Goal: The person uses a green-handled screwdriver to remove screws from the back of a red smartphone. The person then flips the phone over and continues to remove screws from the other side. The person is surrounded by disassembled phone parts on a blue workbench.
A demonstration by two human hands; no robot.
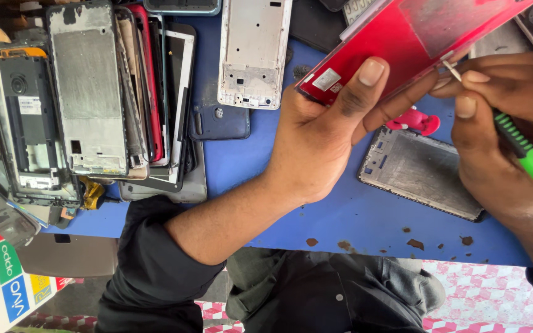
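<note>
The left hand [316, 145] has its grip clamped on a red phone panel [402, 37], thumb pressed on the near face and fingers wrapped beneath, holding it tilted above the blue tabletop [316, 216] at the far right of the scene. The right hand [507, 123] is closed on a green-handled screwdriver [525, 151], its thin metal tip touching the near edge of the red panel beside the left fingertips. Under both hands a grey phone frame [421, 172] lies flat on the tabletop, and a small pink piece [414, 120], perhaps a plastic tool, rests just beyond it. A white phone frame [254, 52] lies further left, and a stack of stripped phone frames [94, 98] crowds the far left.
</note>
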